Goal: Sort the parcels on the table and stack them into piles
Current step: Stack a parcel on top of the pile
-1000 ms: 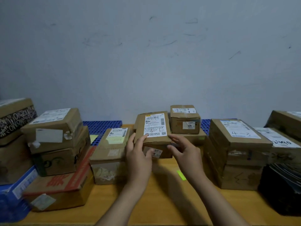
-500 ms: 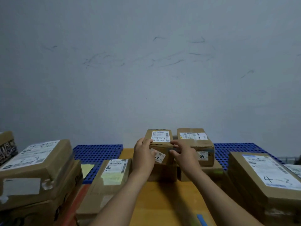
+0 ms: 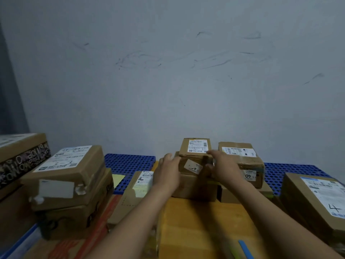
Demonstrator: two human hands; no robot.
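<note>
A small brown parcel [image 3: 196, 152] with a white label lies on top of a wider brown box [image 3: 194, 186] at the back centre of the wooden table [image 3: 201, 230]. My left hand [image 3: 166, 172] lies against the small parcel's left side with its fingers nearly straight. My right hand [image 3: 222, 169] holds the parcel's front right corner, fingers on the top edge and thumb on the front face. Just to the right, a similar parcel [image 3: 240, 159] marked 40 sits on a flat box [image 3: 242, 195].
Two stacked boxes [image 3: 69, 165] stand at the left on a red-printed carton [image 3: 74, 245], with a patterned box [image 3: 20, 152] beyond. A flat parcel [image 3: 136, 187] lies left of centre, a large labelled box [image 3: 317, 199] at the right. Blue perforated mat [image 3: 128, 163] lines the wall.
The small parcel, held tilted above the table a second ago, now lies flat on the lower box. My left hand's fingers have straightened against its side.
</note>
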